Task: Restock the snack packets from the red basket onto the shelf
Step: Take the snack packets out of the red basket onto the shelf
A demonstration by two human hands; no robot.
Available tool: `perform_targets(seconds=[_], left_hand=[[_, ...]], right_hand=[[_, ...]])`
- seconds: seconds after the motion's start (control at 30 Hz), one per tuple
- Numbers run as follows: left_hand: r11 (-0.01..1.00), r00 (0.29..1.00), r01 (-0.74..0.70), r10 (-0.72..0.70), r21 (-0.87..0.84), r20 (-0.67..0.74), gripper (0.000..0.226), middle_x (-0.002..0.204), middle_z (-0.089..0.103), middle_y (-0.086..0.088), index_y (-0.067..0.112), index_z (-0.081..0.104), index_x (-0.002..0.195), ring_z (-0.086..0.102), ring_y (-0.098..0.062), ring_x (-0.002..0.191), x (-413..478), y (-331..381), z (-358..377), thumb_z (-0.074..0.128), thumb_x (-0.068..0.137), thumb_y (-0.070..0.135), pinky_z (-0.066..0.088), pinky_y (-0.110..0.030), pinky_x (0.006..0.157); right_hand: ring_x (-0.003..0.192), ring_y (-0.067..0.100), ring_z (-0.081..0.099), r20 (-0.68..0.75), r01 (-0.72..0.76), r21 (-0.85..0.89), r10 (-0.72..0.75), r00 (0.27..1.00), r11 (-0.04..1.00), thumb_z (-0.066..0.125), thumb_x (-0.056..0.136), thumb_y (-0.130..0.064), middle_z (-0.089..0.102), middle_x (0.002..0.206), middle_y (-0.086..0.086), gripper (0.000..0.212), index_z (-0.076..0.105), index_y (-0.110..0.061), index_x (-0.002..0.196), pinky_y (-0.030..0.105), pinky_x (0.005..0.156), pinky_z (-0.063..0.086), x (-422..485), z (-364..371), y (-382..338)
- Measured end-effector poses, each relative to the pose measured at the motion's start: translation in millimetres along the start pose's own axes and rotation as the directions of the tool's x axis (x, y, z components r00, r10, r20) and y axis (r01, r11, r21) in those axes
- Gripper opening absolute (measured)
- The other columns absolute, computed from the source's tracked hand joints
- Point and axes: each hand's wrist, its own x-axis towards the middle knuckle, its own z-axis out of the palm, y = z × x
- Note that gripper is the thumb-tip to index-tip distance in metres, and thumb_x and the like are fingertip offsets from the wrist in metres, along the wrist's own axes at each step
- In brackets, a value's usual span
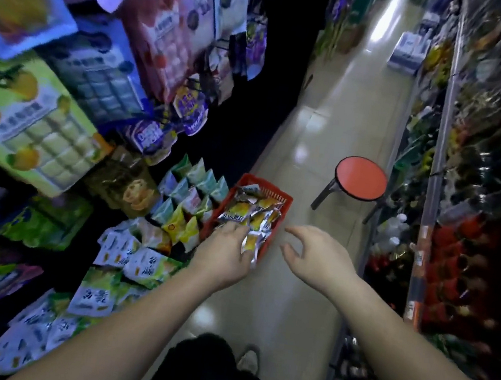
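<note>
1 packet (252, 243) gripped in left hand (221, 253), red basket (277, 193) lengthwise along aisle (312, 147)

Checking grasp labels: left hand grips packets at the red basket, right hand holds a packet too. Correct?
Not quite. The head view shows the right hand empty, fingers spread beside the red basket. The left hand does grip packets there.

Red basket (283, 198); yellow-silver packets (241, 212); orange-red stool (361, 179), black rim; shelf packets (140, 263) seemingly white-green.
</note>
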Motion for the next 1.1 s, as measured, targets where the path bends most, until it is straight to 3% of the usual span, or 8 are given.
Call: perform_targets(seconds=[0.17,0.37,0.47,0.6,0.77,0.93,1.1], left_hand=[[0.999,1.0,0.021,-0.022,-0.039,-0.008,0.053,0.132,0.053,-0.001,0.025,0.048,0.143,0.057,-0.027,0.12,107.9,42.0,-26.9,0.053,0.093,0.041,0.053,-0.043,0.094],[0.997,0.998,0.055,-0.053,-0.052,0.039,0.059,0.142,0.049,-0.009,0.018,0.042,0.151,0.051,-0.032,0.13,255.3,67.9,-36.0,0.054,0.096,0.037,0.047,-0.043,0.104],[0.995,0.994,0.08,-0.075,-0.062,0.081,0.06,0.146,0.047,-0.01,0.017,0.04,0.152,0.05,-0.032,0.132,313.4,77.5,-38.8,0.054,0.097,0.035,0.046,-0.04,0.105],[0.984,0.986,0.15,-0.142,-0.092,0.087,0.058,0.143,0.05,-0.009,0.017,0.044,0.149,0.052,-0.031,0.129,364.3,93.2,-43.9,0.052,0.095,0.036,0.049,-0.04,0.102],[0.953,0.961,0.275,-0.268,-0.126,0.069,0.047,0.132,0.053,-0.008,0.018,0.049,0.138,0.056,-0.032,0.121,441.7,106.6,-40.7,0.051,0.094,0.034,0.051,-0.043,0.097],[0.844,0.874,0.469,-0.486,-0.263,0.0,0.054,0.138,0.052,-0.004,0.026,0.043,0.148,0.055,-0.027,0.126,496.9,121.6,-28.9,0.054,0.096,0.035,0.049,-0.036,0.096],[0.672,0.74,0.598,-0.672,-0.436,-0.021,0.054,0.136,0.056,-0.006,0.023,0.048,0.145,0.058,-0.028,0.123,497.6,127.9,-27.8,0.057,0.094,0.037,0.051,-0.038,0.098]], right_hand=[[0.12,0.02,0.058,0.048,0.016,0.013,-0.017,0.999,1.0,0.052,0.095,-0.043,0.065,0.126,-0.005,0.036,0.061,-0.032,0.128,0.039,0.09,0.053,107.7,-54.5,43.7],[0.124,0.018,0.057,0.091,-0.021,-0.01,0.022,0.996,1.0,0.05,0.096,-0.047,0.064,0.132,-0.007,0.045,0.056,-0.03,0.137,0.037,0.094,0.051,243.3,-95.6,109.2],[0.121,0.017,0.059,0.128,-0.037,-0.012,0.039,0.991,0.999,0.048,0.095,-0.049,0.065,0.129,-0.008,0.051,0.052,-0.032,0.142,0.034,0.089,0.052,302.9,-118.1,139.4],[0.117,0.018,0.062,0.197,0.004,-0.042,0.005,0.98,0.999,0.048,0.095,-0.049,0.065,0.13,-0.004,0.051,0.049,-0.034,0.144,0.033,0.086,0.053,369.0,-144.2,163.9],[0.125,0.022,0.057,0.285,0.18,-0.109,-0.143,0.948,0.978,0.049,0.098,-0.045,0.06,0.139,-0.003,0.05,0.047,-0.032,0.147,0.034,0.093,0.049,471.7,-161.0,194.2],[0.121,0.027,0.059,0.412,0.278,-0.098,-0.215,0.885,0.956,0.05,0.098,-0.044,0.066,0.129,0.003,0.048,0.052,-0.027,0.143,0.039,0.094,0.051,562.0,-159.4,212.1],[0.113,0.028,0.062,0.57,0.422,-0.095,-0.299,0.766,0.901,0.052,0.095,-0.044,0.067,0.122,0.005,0.042,0.058,-0.026,0.133,0.039,0.092,0.052,596.7,-158.3,191.7]])
